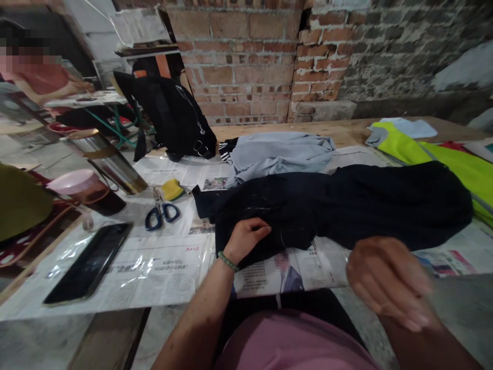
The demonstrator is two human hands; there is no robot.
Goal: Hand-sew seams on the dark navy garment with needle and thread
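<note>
Dark cloth garment (362, 200), rumpled, elongated (newspaper (162, 288) beneath)

On the newspaper (165, 290) we see black Chinese headline characters (170, 267) and a little red print (192, 249), all too blurred for us to read with certainty.

Left forearm (198, 316) crosses the near edge of the bench (349, 132); left hand (248, 238) just inside that edge, fingers bent. Right hand (387, 277) overlaps same edge in view, motion-blurred, fingers loosely curled. Hands well apart; grip unclear on both.
</note>
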